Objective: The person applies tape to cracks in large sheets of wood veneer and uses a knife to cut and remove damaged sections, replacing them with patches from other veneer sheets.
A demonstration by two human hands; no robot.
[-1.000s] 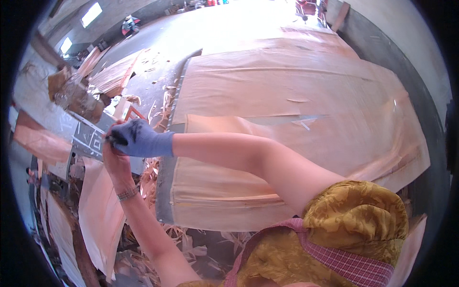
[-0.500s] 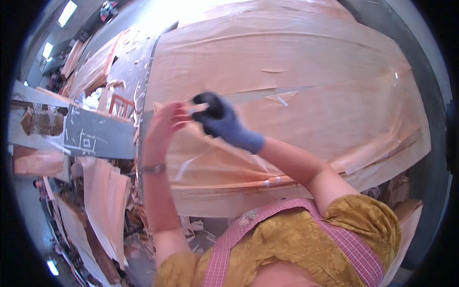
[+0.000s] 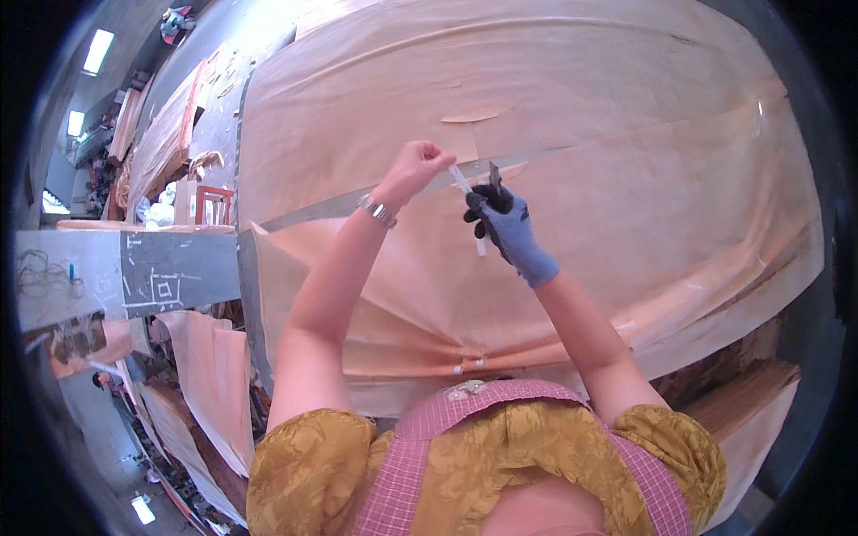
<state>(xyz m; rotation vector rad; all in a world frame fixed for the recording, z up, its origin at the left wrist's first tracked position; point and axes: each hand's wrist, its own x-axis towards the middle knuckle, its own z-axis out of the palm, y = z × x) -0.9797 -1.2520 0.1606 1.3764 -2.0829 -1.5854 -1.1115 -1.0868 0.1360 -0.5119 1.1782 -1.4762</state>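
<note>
My left hand point(image 3: 418, 168) is bare, with a metal watch point(image 3: 378, 211) on its wrist. Its fingertips pinch one end of a narrow white tape strip point(image 3: 459, 178), which runs across to my right hand point(image 3: 508, 225). That hand wears a blue glove with black fingers, closed around a dark flat tool point(image 3: 494, 175) whose tip sticks up past the fingers; its exact kind is unclear. More white strip hangs below the glove. Both hands are over a large, thin wood veneer sheet point(image 3: 608, 214), near a long narrow gap between two sheets. A torn veneer flap point(image 3: 472, 116) lies beyond my hands.
The near veneer edge is rippled and folded, with small white tape pieces point(image 3: 469, 365) on it. To the left are a grey board point(image 3: 183, 268) with white markings, hanging veneer sheets point(image 3: 210, 384) and a red frame point(image 3: 214, 204). Stacked veneer point(image 3: 746, 402) stands at the lower right.
Both hands have moved right and apart, with the white strip now stretched between them. The dark tool's tip now shows above the glove. My view has shifted slightly.
</note>
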